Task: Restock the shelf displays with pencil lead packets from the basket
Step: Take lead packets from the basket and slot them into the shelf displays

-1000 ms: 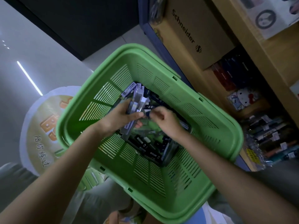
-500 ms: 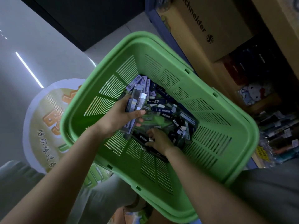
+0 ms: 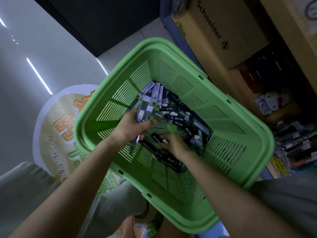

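We see a green basket (image 3: 188, 86) filling the middle of the frame, tilted, with its far corner towards the upper centre. Both arms reach into it from the lower edge.

The left hand (image 3: 133, 125), just left of centre, has its fingers and thumb curled round a bundle of pencil lead packets (image 3: 147, 107). These are long, thin sleeves, lilac and clear, fanned out and pointing up the frame.

The right hand (image 3: 173, 143) lies palm down just below centre, its fingers reaching left onto the loose packets (image 3: 180, 117) on the basket floor. These are mostly dark blue and black, heaped towards the right wall. Whether those fingers pinch a packet or only rest on the heap, we cannot tell.

At the upper right stands a brown cardboard box (image 3: 223, 31) printed "Schneider", against a wooden shelf (image 3: 283, 31). Rows of pens (image 3: 295, 140) sit at the right edge. A round floor sticker (image 3: 56, 126) with orange lettering shows at the left, partly under the basket.
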